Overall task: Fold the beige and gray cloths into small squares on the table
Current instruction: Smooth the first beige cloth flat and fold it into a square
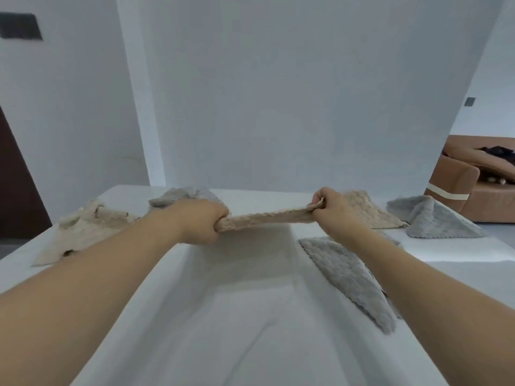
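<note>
Above the white surface [237, 316], a beige cloth [267, 217] is held stretched taut, one end gripped by the left hand [202, 220], the other pinched by the right hand [331, 204]; a gray cloth [348, 277] lies just right of it.

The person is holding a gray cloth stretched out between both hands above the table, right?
Not quite. The cloth stretched between the left hand and the right hand is the beige cloth, not a gray one. The head view shows it held above the table. A gray cloth lies on the table under the right arm.
</note>
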A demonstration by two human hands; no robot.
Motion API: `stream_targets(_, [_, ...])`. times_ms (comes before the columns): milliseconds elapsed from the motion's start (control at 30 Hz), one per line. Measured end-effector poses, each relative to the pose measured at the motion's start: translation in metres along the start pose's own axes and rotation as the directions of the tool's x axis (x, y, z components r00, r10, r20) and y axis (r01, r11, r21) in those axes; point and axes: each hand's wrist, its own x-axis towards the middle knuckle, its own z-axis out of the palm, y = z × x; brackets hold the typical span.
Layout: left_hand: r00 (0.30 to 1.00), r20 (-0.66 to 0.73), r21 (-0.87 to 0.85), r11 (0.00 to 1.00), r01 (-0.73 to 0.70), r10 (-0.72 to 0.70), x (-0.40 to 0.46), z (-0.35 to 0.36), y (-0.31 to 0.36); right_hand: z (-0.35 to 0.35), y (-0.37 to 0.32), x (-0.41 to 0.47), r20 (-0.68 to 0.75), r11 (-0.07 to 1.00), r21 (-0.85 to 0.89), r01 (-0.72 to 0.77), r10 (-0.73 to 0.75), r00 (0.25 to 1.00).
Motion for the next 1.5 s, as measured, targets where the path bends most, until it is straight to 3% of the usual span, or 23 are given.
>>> stream_targets(100, [0.955,0.295,-0.018,0.999,0.05,-0.042,-0.029,0.043,0.018,0.02,0.028,-0.045,0.244,0.942,-0.326,0.086,-0.005,0.97])
stream_targets(200, [0.843,0.533,-0.017,0.995,0.099,-0.075,-0.051,0.07,0.032,0.025,0.036,-0.079,0.474,0.866,-0.466,0.18,0.073,0.877])
stream_targets(333, [0.698,0.712,-0.12,0.966,0.23,-0.078,-0.069,0.075,0.036,0.017,0.021,-0.094,0.578,0.848,-0.509,0.148,0.209,0.788])
stream_targets(433, [0.596,0.798,-0.127,0.942,0.312,-0.09,-0.071,0.065,0.038,0.013,0.007,-0.091,0.601,0.914,-0.401,0.06,0.213,0.771])
stream_targets(500, [0.651,0.751,-0.185,0.91,0.37,-0.112,-0.063,0.062,0.033,0.019,0.002,-0.081,0.519,0.932,-0.358,0.052,0.152,0.841])
stream_targets(533, [0.735,0.666,-0.241,0.896,0.372,-0.126,-0.056,0.062,0.028,0.026,0.0,-0.074,0.463,0.923,-0.376,0.074,0.118,0.879])
stream_targets(600, [0.928,0.337,-0.328,0.903,0.276,-0.161,-0.038,0.066,0.015,0.045,-0.001,-0.058,0.392,0.893,-0.435,0.115,0.073,0.917])
stream_targets(633, [0.974,0.141,-0.337,0.917,0.215,-0.177,-0.028,0.07,0.011,0.056,-0.001,-0.05,0.381,0.887,-0.447,0.114,0.073,0.922])
stream_targets(667, [0.981,-0.006,-0.351,0.919,0.181,-0.196,-0.018,0.075,0.009,0.068,0.0,-0.042,0.379,0.892,-0.44,0.101,0.082,0.922])
stream_targets(733, [0.965,-0.132,-0.411,0.898,0.156,-0.228,0.002,0.086,0.01,0.092,0.003,-0.028,0.383,0.908,-0.413,0.077,0.096,0.919])
stream_targets(933, [0.958,-0.239,-0.401,0.915,0.05,-0.157,0.064,0.121,0.023,0.146,0.021,0.009,0.375,0.825,-0.514,0.234,-0.029,0.927])
stream_targets(1100, [0.984,-0.049,-0.281,0.948,0.149,-0.17,0.082,0.165,0.02,0.162,0.06,0.013,0.395,0.761,-0.613,0.215,0.059,0.917])
stream_targets(1500, [0.98,-0.035,-0.275,0.945,0.179,-0.196,0.085,0.168,0.017,0.159,0.061,0.015,0.405,0.754,-0.626,0.199,0.096,0.909])
